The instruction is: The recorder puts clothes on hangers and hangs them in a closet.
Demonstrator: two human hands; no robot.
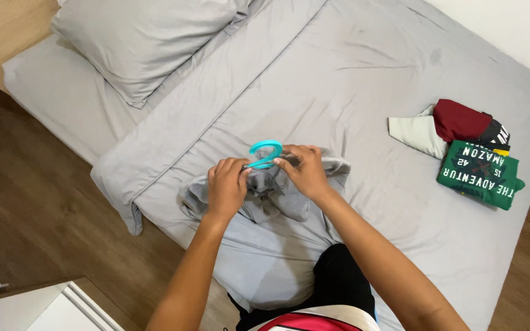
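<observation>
Closest to us, our left hand (227, 187) and right hand (305, 171) meet over a grey garment (271, 196) bunched at the near edge of the bed (351, 79). Both sets of fingers are curled shut, pinching the garment's neck around a teal hanger (264, 153), whose hook pokes up between them. We judge the hanger could snag or stretch the neckline if tugged, since the cloth is gathered tightly. No containers are in view. Farther right lies a stack of folded shirts (476, 165), green on top; a grey pillow (148, 37) rests beyond.
</observation>
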